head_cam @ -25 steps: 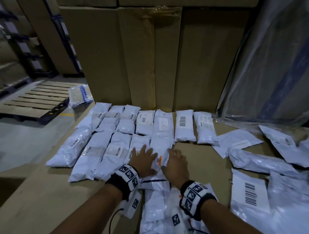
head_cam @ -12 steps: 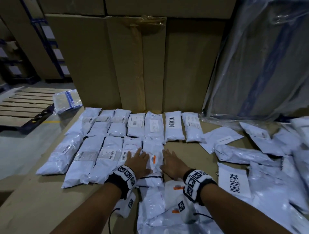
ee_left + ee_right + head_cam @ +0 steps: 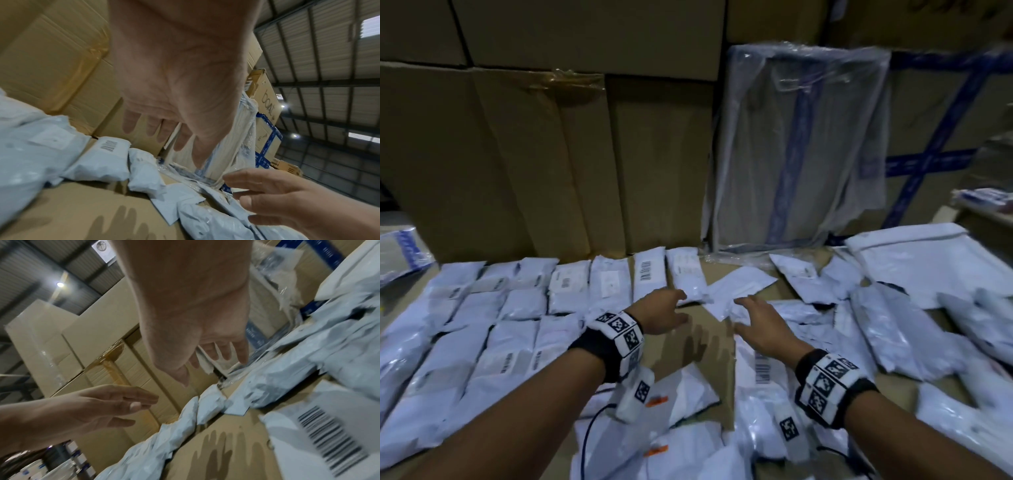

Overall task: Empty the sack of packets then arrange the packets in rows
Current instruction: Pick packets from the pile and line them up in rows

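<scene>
Head view, cardboard surface (image 3: pixel 709 346), white packets (image 3: pixel 606 286) in rows, stacked cartons (image 3: pixel 558 154) behind

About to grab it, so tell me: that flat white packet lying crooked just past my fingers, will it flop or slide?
The flat packet looks thin, so it will probably droop if lifted by one edge. Its plastic skin looks glossy, so it may slide on the cardboard surface.
</scene>
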Tool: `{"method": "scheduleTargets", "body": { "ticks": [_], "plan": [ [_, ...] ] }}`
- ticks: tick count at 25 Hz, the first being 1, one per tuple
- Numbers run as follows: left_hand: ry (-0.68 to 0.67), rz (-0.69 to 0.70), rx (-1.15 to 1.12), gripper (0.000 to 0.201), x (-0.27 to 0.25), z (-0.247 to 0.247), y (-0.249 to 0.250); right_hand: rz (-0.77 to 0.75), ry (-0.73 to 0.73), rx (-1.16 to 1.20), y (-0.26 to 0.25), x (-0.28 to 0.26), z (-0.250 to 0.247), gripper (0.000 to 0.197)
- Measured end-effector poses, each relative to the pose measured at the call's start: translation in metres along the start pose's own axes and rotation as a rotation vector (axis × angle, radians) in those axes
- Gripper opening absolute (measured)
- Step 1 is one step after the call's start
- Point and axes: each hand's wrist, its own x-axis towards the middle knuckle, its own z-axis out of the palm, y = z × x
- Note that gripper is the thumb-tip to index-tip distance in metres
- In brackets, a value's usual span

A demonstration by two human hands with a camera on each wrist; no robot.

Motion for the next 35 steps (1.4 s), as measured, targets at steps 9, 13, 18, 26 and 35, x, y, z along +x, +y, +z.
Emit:
{"method": "scheduleTargets", "body": {
  "ticks": [9, 13, 18, 26, 35],
  "plan": [
    [0.051, -0.087, -0.022, 0.039, 0.165, 0.045, 0.051, 0.021, -0.009, -0.007, 0.121, 0.093, -0.013, 0.038],
    [0.106, -0.152, -0.046, 0.031, 0.221, 0.076, 0.061, -0.031, -0.083, -0.072, 0.154, 0.123, -0.002, 0.024],
    [-0.026, -0.211, 0.223, 0.047, 0.260, 0.122, 0.071, -0.080, -0.156, -0.028, 0.176, 0.147, -0.004, 0.031],
    [0.193, -0.205, 0.163, 0.015, 0.258, 0.094, 0.086, -0.033, -0.123, 0.102, 0.196, 0.159, -0.008, 0.033],
    [0.311, -0.224, -1.313, 0.021, 0.236, 0.050, 0.077, -0.088, 0.114, 0.589, 0.168, 0.164, -0.028, 0.015]
  ]
}}
